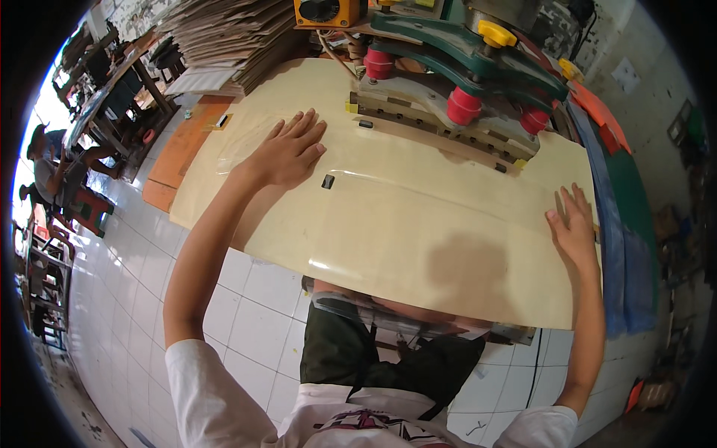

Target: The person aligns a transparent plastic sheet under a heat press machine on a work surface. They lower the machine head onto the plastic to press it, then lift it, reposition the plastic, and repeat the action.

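A large pale-yellow sheet [381, 239] lies across the work table in front of me, with clear glossy film on parts of it. My left hand [291, 149] rests flat on its far left part, fingers stretched out. On the sheet's right edge lies my right hand [576, 230], fingers extended and thumb apart. Neither hand grips anything. A small dark block [328, 181] sits just right of my left wrist. Beyond it, a long strip [441, 145] with dark pieces lies along the front of a green machine frame [463, 56], over the sheet's far side.
Red cylinders [464, 106] and yellow knobs [496, 33] are on the machine. A tall stack of brown sheets [224, 37] stands at the far left, above an orange-brown board [179, 157]. Blue sheeting [612, 224] hangs on the right. A person [56, 164] sits far left.
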The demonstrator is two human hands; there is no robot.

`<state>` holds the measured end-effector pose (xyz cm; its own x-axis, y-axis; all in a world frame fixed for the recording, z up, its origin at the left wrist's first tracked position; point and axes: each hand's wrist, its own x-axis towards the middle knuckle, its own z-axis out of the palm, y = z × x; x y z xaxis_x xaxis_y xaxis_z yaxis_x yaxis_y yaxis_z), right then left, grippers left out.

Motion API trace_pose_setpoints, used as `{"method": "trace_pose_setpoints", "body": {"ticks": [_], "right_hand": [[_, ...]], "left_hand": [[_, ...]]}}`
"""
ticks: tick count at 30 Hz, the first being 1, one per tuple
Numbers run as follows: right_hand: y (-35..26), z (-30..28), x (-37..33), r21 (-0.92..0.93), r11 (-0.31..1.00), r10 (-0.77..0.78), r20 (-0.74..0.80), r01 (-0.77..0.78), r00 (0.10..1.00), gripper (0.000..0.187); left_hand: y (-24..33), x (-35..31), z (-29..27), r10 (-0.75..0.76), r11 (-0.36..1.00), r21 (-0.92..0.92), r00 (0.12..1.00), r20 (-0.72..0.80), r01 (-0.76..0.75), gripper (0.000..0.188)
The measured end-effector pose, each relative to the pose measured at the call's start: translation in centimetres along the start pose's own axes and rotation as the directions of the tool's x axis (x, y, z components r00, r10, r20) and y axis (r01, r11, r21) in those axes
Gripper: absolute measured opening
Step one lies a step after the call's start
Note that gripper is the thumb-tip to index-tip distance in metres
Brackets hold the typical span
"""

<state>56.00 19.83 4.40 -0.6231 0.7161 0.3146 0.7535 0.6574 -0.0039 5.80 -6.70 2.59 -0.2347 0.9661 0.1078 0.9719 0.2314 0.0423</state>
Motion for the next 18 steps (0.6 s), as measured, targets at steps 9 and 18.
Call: {"method": "trace_pose_setpoints", "body": {"ticks": [9, 18], "right_hand": [[-16.1, -2.1, -0.2, 0.375, 0.754, -0.503, -0.199, 0.540, 0.841, 0.036], [-18.8, 1.5, 0.7, 0.298, 0.798, -0.561, 0.051, 0.524, 0.826, 0.061]], "left_hand": [[11.4, -3.2, -3.3, 0.341, 0.891, -0.207, 0.897, -0.281, -0.404, 0.047], [12.7, -2.1, 0.1, 0.330, 0.925, -0.166, 0.939, -0.094, -0.341, 0.068]]}}
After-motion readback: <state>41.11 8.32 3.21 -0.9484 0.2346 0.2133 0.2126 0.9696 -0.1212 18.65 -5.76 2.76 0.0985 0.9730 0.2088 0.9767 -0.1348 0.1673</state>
